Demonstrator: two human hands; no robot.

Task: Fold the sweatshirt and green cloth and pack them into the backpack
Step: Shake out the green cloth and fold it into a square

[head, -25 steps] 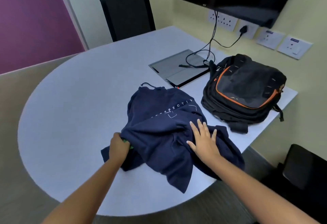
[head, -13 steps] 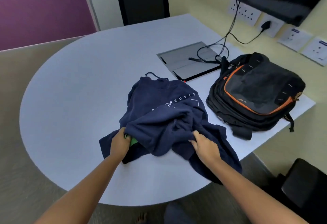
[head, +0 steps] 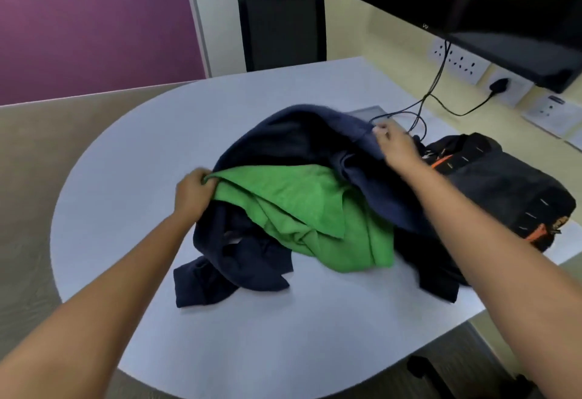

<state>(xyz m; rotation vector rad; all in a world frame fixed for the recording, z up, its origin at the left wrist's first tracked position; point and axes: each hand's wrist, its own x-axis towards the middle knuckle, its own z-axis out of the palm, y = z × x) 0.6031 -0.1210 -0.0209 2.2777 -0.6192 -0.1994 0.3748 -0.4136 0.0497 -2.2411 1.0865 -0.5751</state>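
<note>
- The left hand (head: 192, 192) pinches a corner of the green cloth (head: 310, 214); the right hand (head: 397, 144) grips the navy sweatshirt (head: 302, 137) and holds its upper layer raised above the cloth.
- Both garments lie tangled mid-table (head: 132, 153), and the black-and-orange backpack (head: 504, 184) lies just beside them on the right.
- Best handling, I judge: keep the sweatshirt raised high, slide the cloth out sideways, then spread each flat before folding.

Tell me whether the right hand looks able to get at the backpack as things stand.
Probably yes, but not freely: the right hand is gripping the lifted sweatshirt, which drapes beside the backpack. The backpack lies close under that forearm, uncovered on top; the hand would have to release first.
</note>
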